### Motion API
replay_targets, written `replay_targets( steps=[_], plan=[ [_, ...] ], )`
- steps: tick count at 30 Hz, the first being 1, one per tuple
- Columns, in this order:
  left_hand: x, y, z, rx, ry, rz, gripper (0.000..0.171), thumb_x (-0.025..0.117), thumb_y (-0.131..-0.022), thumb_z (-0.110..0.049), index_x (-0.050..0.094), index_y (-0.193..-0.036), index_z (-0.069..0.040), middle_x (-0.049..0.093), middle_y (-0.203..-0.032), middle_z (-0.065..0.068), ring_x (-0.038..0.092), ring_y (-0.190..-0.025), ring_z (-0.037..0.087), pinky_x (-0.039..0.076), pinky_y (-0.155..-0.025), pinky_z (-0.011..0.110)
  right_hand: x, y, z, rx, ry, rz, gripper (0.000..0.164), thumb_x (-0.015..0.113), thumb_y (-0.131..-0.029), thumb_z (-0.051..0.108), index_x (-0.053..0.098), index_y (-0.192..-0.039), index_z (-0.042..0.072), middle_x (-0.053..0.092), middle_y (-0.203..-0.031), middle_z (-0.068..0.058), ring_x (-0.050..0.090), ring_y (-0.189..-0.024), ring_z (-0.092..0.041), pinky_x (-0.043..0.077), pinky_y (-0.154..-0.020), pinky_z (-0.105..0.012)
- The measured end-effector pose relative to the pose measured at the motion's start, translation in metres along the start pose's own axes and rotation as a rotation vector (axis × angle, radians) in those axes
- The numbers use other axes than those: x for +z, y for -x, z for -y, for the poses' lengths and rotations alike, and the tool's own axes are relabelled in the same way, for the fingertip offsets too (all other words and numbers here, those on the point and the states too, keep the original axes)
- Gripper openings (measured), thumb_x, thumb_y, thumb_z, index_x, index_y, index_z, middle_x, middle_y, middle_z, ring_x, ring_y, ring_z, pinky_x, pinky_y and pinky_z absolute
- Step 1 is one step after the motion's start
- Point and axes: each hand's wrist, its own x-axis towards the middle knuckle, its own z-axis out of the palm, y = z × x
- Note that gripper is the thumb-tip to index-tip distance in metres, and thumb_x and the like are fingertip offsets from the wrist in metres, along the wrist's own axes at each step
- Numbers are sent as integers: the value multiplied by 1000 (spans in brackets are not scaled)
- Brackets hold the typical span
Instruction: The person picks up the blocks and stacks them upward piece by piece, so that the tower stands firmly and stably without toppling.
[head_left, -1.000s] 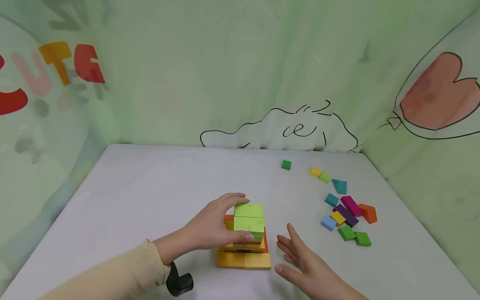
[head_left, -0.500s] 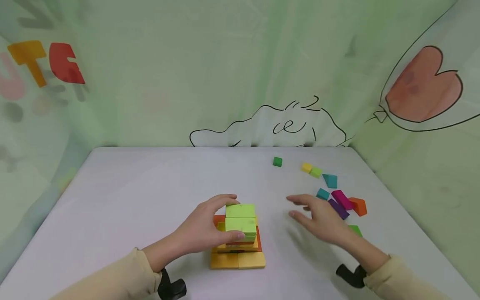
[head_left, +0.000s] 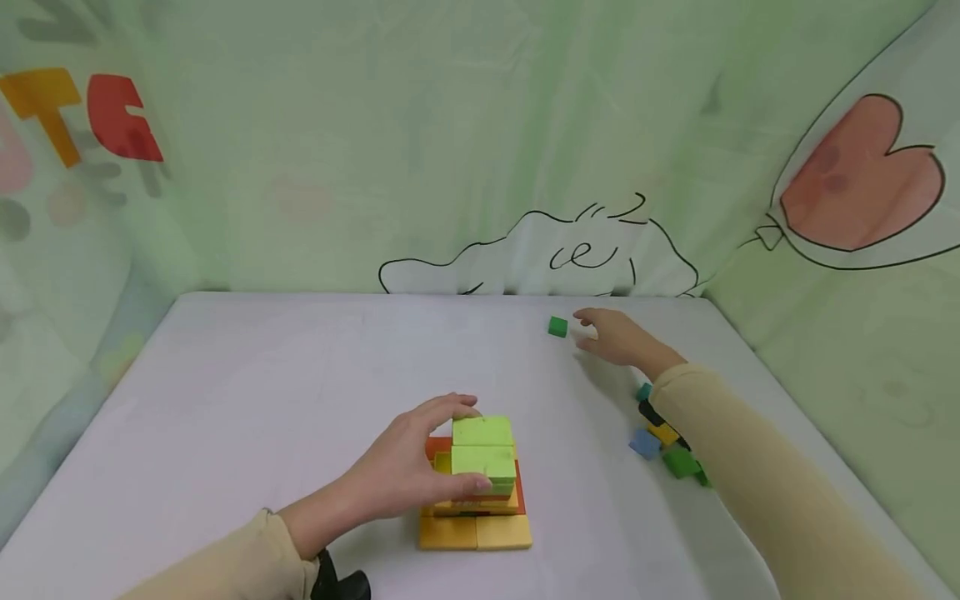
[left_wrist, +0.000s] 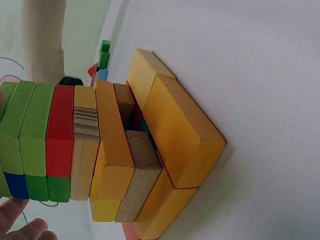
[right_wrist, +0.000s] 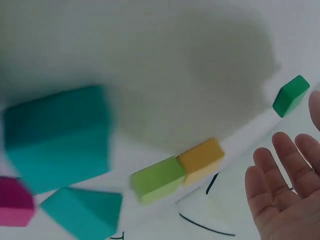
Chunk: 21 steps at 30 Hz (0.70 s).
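Note:
In the head view my left hand [head_left: 408, 467] holds the top of a tower of wooden blocks, thumb on the near side of the light green blocks [head_left: 482, 460] and fingers at the far side. Below them the left wrist view shows a red block [left_wrist: 60, 127], bare wood blocks and orange blocks [left_wrist: 182, 132] at the base. My right hand [head_left: 617, 337] reaches to the far right, fingers extended, nothing in its grasp. Just left of its fingertips lies a small green block [head_left: 557, 327], also visible beside the hand in the right wrist view.
Under and beside the right forearm lie loose blocks, including a blue one [head_left: 646, 443] and a green one [head_left: 680, 462]. The right wrist view shows a yellow block [right_wrist: 201, 160], a light green block [right_wrist: 158, 180] and teal blocks [right_wrist: 60, 140]. A printed curtain [head_left: 337, 167] hangs behind the table.
My right hand has swept from beside the tower, out over the loose blocks, and on to the far side near the small green block. The left hand keeps holding the tower top.

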Motion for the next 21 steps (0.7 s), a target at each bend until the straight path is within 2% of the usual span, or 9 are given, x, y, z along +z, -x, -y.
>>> replay_targets(
  steps=[6,11,13,16,21],
  plan=[
    [-1,0,0,10,30,2,57,88,-79,-38,64,-128,-20,54,-151,-5,42,-148,27,37,-118,62,7,-35,2,51,8,31,54,63,-101,18,49,-141,-15,61,-131,-33,59,-122,-44,50,-105,-56],
    [5,1,-1,10,23,19,59,87,-79,-40,64,-129,-19,54,-151,-5,42,-149,27,37,-118,62,20,-38,-5,90,-22,16,47,68,-97,22,60,-128,-13,67,-122,-28,64,-109,-36,53,-99,-52],
    [6,0,-2,11,16,18,59,88,-79,-41,64,-129,-20,54,-151,-6,41,-149,27,36,-118,63,24,-35,-1,97,-23,9,44,69,-97,23,63,-124,-11,68,-119,-25,64,-104,-33,54,-95,-49],
    [6,0,-2,15,5,9,61,88,-78,-42,64,-130,-20,55,-151,-6,41,-149,27,36,-118,63,27,-23,17,105,-10,28,39,69,-96,24,66,-120,-7,70,-113,-20,64,-96,-28,56,-89,-44],
    [2,1,-1,9,-11,-16,63,88,-78,-42,64,-130,-18,56,-150,-3,43,-148,28,39,-117,62,36,14,60,65,50,58,32,73,-94,24,70,-111,-2,70,-97,-9,59,-84,-20,56,-77,-36]
  ],
)
